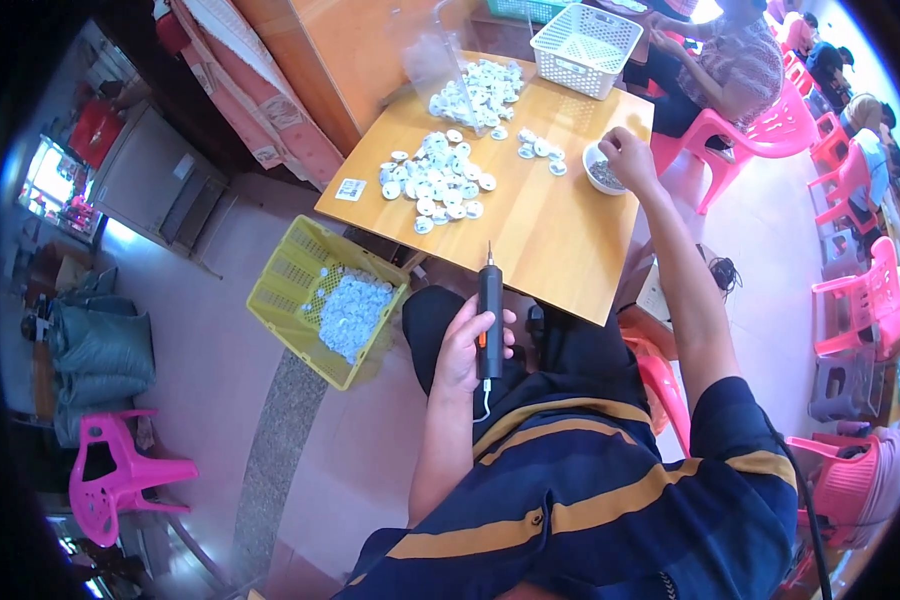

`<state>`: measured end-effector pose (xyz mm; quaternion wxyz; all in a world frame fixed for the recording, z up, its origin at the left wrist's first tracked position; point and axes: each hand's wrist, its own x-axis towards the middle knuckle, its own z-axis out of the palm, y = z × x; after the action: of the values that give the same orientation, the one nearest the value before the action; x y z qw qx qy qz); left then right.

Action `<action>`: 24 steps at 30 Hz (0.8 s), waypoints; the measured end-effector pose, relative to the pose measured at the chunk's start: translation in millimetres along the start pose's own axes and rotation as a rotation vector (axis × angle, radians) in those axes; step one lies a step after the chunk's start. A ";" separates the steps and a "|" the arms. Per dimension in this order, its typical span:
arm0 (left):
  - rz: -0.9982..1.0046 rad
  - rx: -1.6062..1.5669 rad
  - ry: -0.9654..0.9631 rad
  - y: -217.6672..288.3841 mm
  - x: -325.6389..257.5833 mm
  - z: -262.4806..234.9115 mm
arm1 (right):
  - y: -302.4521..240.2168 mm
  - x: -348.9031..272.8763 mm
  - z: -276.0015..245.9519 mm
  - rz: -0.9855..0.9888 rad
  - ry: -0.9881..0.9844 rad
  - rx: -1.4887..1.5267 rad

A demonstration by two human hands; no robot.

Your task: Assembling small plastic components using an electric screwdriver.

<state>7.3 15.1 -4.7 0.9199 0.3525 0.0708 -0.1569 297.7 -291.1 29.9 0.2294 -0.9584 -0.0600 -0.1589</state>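
My left hand (462, 343) is wrapped round a black electric screwdriver (490, 325) with an orange switch, its bit pointing up and a white cable at its lower end. Over at the table's right side, my right hand (626, 158) is at a white bowl (606, 180) of small grey metal pieces, perhaps screws. Its fingers are bent together at the rim; whatever they hold is too small to make out. White round plastic parts (438, 178) lie heaped on the wooden table (560, 250), with a few more parts (540, 149) left of the bowl.
A clear plastic bag (475, 95) of white parts lies at the table's far end, near a white basket (587, 50). On the floor at left stands a yellow crate (295, 290) with pale parts. Another person (725, 70) sits beyond the table on a pink chair (770, 125).
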 end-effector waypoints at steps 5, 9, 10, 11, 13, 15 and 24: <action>0.001 -0.003 -0.011 -0.1 -2.0 -0.6 | -58.4 -47.7 7.1 0.294 -0.162 1.084; 0.005 0.021 -0.017 -0.8 -3.1 0.4 | -86.5 -94.2 44.9 0.368 -0.319 1.361; 0.006 0.041 -0.009 -1.2 -2.9 0.3 | -94.5 -103.4 50.1 0.385 -0.350 1.381; 0.006 0.043 -0.010 -1.6 -2.9 0.2 | -99.2 -109.5 57.0 0.381 -0.378 1.386; 0.005 0.081 0.007 -2.0 -2.4 1.2 | -104.2 -114.6 66.4 0.375 -0.404 1.392; 0.005 0.090 0.010 -1.2 -3.2 2.0 | -112.3 -117.2 69.1 0.338 -0.436 1.415; 0.030 0.152 0.007 -2.3 -4.7 6.4 | -113.4 -122.1 70.9 0.365 -0.515 1.417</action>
<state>2.2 10.3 -0.2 0.8924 0.4229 0.0565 -0.1468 181.0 -163.1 -22.8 0.7891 -0.5842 -0.0397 0.1853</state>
